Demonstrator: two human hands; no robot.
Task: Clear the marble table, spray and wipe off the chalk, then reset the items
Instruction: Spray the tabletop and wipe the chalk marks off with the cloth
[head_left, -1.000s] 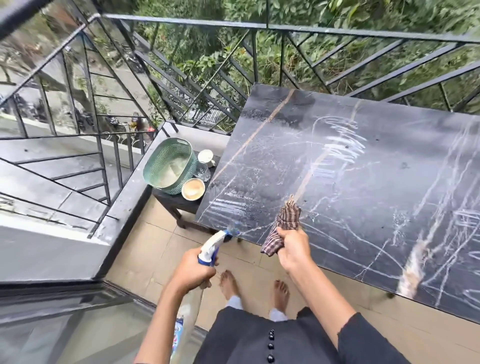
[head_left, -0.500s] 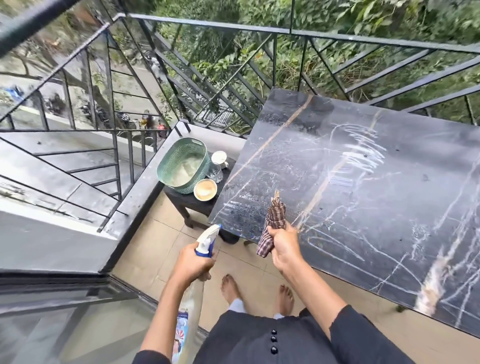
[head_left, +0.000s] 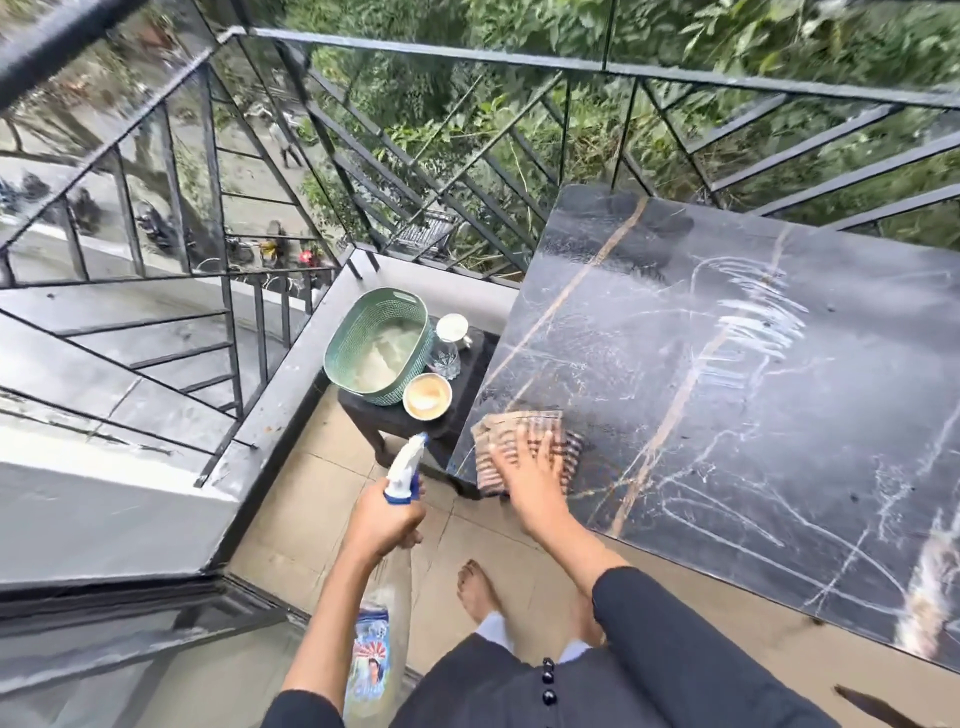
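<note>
The black marble table (head_left: 727, 415) fills the right side, with white chalk scribbles (head_left: 753, 317) across its top. A brown striped cloth (head_left: 498, 431) lies spread flat on the table's near left corner. My right hand (head_left: 530, 467) presses on the cloth with its fingers straight and spread. My left hand (head_left: 384, 519) grips the neck of a white and blue spray bottle (head_left: 402, 467), held off the table's left edge with the nozzle up and the body hanging down along my forearm.
A small dark stool (head_left: 415, 421) left of the table carries a green woven basket (head_left: 363, 338), a tan bowl (head_left: 426, 397), a glass (head_left: 444, 356) and a white cup (head_left: 452, 327). A black railing (head_left: 571, 67) bounds the balcony. My bare feet (head_left: 478, 592) stand on beige tiles.
My right hand has brought the bunched cloth down and spread it flat on the table's corner. The left hand still holds the spray bottle in about the same place.
</note>
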